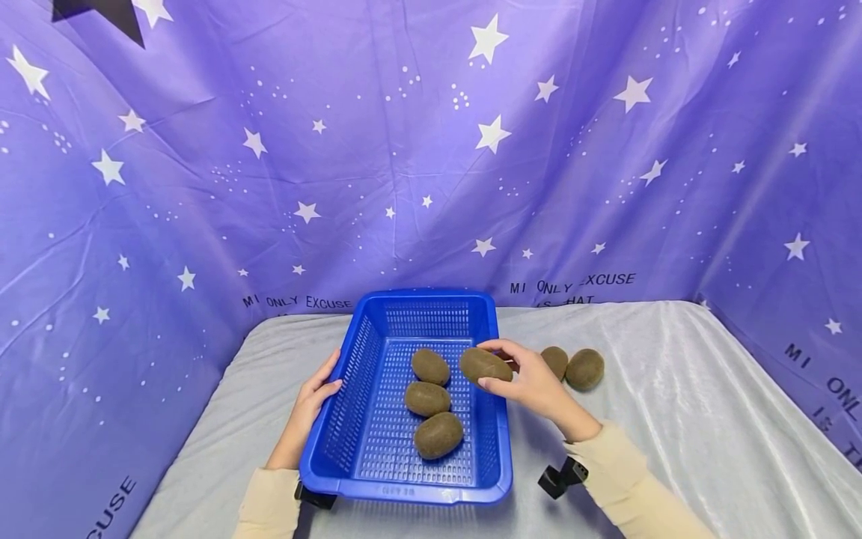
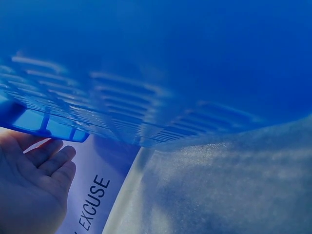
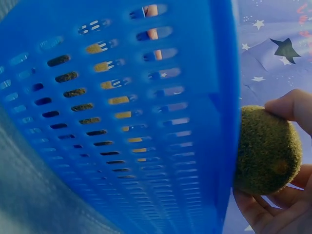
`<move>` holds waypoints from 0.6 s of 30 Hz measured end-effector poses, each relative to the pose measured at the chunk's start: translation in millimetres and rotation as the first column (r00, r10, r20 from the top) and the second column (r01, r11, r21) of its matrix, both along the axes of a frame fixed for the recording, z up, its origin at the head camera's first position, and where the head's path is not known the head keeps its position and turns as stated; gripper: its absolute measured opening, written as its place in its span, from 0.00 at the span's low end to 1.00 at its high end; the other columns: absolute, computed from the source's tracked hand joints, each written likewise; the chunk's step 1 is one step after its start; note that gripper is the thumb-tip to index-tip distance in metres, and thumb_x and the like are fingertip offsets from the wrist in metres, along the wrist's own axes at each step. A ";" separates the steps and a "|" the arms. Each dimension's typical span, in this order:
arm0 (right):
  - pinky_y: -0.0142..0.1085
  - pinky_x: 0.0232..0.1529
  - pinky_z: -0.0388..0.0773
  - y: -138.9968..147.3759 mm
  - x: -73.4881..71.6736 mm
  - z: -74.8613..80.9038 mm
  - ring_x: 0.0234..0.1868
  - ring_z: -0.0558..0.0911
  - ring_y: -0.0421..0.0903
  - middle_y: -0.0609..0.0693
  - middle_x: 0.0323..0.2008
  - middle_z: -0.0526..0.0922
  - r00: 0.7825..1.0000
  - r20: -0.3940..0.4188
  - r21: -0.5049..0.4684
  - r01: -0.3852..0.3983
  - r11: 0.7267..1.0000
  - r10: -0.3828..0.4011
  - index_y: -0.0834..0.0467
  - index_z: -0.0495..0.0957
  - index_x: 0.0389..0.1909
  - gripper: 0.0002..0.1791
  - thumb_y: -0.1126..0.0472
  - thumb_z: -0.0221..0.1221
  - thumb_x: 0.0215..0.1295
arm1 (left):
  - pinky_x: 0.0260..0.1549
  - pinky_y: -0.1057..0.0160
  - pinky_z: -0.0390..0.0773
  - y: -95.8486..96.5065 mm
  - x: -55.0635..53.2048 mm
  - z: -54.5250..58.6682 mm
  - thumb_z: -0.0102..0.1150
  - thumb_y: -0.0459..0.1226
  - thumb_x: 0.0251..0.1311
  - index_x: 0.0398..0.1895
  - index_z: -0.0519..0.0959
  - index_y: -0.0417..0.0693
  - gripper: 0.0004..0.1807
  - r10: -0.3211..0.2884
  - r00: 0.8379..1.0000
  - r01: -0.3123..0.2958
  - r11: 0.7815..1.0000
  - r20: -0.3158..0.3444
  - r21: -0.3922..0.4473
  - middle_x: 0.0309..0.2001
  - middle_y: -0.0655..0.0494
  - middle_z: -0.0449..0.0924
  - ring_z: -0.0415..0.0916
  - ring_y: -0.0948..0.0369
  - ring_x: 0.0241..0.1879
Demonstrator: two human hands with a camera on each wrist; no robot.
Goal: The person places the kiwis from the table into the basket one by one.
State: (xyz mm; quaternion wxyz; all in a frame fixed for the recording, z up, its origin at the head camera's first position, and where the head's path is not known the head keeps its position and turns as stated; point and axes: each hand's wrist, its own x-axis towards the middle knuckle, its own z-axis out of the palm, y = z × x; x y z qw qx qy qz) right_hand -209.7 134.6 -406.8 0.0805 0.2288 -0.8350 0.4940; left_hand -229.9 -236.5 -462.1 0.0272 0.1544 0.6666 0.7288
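Observation:
A blue plastic basket (image 1: 400, 492) with slotted walls stands on the cloth-covered table. Inside it lie three brown, fuzzy kiwifruits, among them the front kiwifruit (image 1: 438, 436). My right hand (image 1: 532, 378) pinches another kiwifruit (image 1: 485, 365) between thumb and fingers, over the basket's right side; in the right wrist view this kiwifruit (image 3: 268, 151) shows just beyond the rim. At the basket's left rim my left hand (image 1: 311, 404) touches the outside. In the left wrist view, that left hand's (image 2: 36, 180) palm shows, its fingers loosely bent beneath the rim.
Two more kiwifruits lie on the table to the right of the basket, partly behind my right hand; the outer kiwifruit (image 1: 585, 370) is fully visible. Pale grey cloth (image 1: 673, 404) covers the table. A purple star-printed curtain (image 1: 404, 150) hangs behind and along both sides.

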 end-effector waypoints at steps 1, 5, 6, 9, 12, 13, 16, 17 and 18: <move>0.36 0.45 0.75 -1.4 -1.1 -0.6 0.42 0.78 0.43 0.49 0.47 0.81 1.000 0.000 0.001 -0.004 1.000 0.004 0.56 0.76 0.53 0.25 0.58 0.68 0.52 | 0.51 0.73 0.70 0.1 -0.2 0.1 0.40 0.27 0.66 0.73 0.46 0.35 0.32 0.002 1.000 -0.002 1.000 -0.002 -0.003 0.74 0.40 0.38 0.62 0.74 0.59; 0.36 0.44 0.75 -5.7 -5.5 -3.4 0.43 0.78 0.43 0.49 0.47 0.81 1.000 0.003 0.007 -0.018 1.000 0.018 0.56 0.76 0.53 0.25 0.59 0.67 0.53 | 0.52 0.74 0.69 0.4 -0.7 0.5 0.40 0.27 0.66 0.72 0.47 0.35 0.32 0.007 1.000 -0.007 1.000 -0.005 -0.010 0.74 0.40 0.38 0.60 0.75 0.59; 0.36 0.44 0.75 -6.6 -6.5 -4.0 0.43 0.78 0.44 0.49 0.47 0.81 1.000 0.008 0.006 -0.021 1.000 0.021 0.56 0.76 0.53 0.25 0.59 0.67 0.53 | 0.52 0.74 0.68 0.4 -0.7 0.7 0.41 0.27 0.66 0.72 0.47 0.35 0.32 0.008 1.000 -0.008 1.000 -0.005 -0.012 0.74 0.40 0.38 0.60 0.75 0.60; 0.36 0.44 0.75 -10.0 -9.2 -5.2 0.44 0.78 0.44 0.50 0.49 0.80 0.999 0.017 0.008 -0.028 1.000 0.028 0.55 0.75 0.54 0.25 0.60 0.67 0.53 | 0.52 0.74 0.69 0.4 -0.3 1.1 0.40 0.27 0.66 0.73 0.46 0.35 0.32 0.008 1.000 -0.008 1.000 0.002 -0.004 0.74 0.40 0.38 0.60 0.75 0.60; 0.37 0.45 0.75 -13.2 -11.4 -5.9 0.44 0.78 0.45 0.51 0.51 0.80 0.999 0.024 0.009 -0.031 0.999 0.031 0.55 0.75 0.55 0.26 0.59 0.67 0.54 | 0.51 0.72 0.71 0.5 0.2 1.4 0.41 0.28 0.66 0.73 0.46 0.36 0.33 0.009 1.000 -0.009 1.000 0.014 0.005 0.74 0.41 0.38 0.62 0.73 0.59; 0.37 0.45 0.76 -14.1 -12.1 -6.2 0.45 0.78 0.45 0.51 0.51 0.80 0.999 0.024 0.013 -0.030 0.999 0.029 0.55 0.74 0.55 0.26 0.59 0.67 0.54 | 0.51 0.71 0.71 0.4 0.3 1.4 0.40 0.28 0.66 0.73 0.46 0.36 0.33 0.007 1.000 -0.007 1.000 0.021 0.008 0.74 0.41 0.38 0.63 0.73 0.59; 0.38 0.45 0.76 -16.0 -14.2 -7.5 0.44 0.79 0.45 0.52 0.50 0.80 0.999 0.021 0.017 -0.028 0.999 0.027 0.57 0.74 0.56 0.27 0.59 0.66 0.54 | 0.50 0.71 0.72 0.4 0.6 1.1 0.41 0.28 0.66 0.73 0.46 0.37 0.33 0.005 1.000 -0.005 1.000 0.031 0.011 0.74 0.41 0.38 0.63 0.73 0.58; 0.38 0.44 0.76 -16.4 -14.8 -7.8 0.44 0.79 0.45 0.52 0.50 0.80 1.000 0.020 0.019 -0.024 1.000 0.024 0.57 0.73 0.56 0.27 0.59 0.66 0.54 | 0.50 0.70 0.72 0.4 0.7 0.9 0.40 0.28 0.66 0.73 0.46 0.37 0.33 0.003 0.999 -0.004 1.000 0.035 0.013 0.74 0.42 0.38 0.63 0.73 0.58; 0.38 0.44 0.76 -16.8 -15.6 -8.4 0.43 0.79 0.45 0.52 0.50 0.80 1.000 0.022 0.019 -0.020 1.000 0.019 0.57 0.73 0.56 0.27 0.59 0.66 0.54 | 0.50 0.70 0.72 0.3 0.6 0.6 0.40 0.28 0.66 0.73 0.46 0.37 0.33 0.003 0.999 -0.003 1.000 0.035 0.015 0.74 0.42 0.38 0.63 0.73 0.58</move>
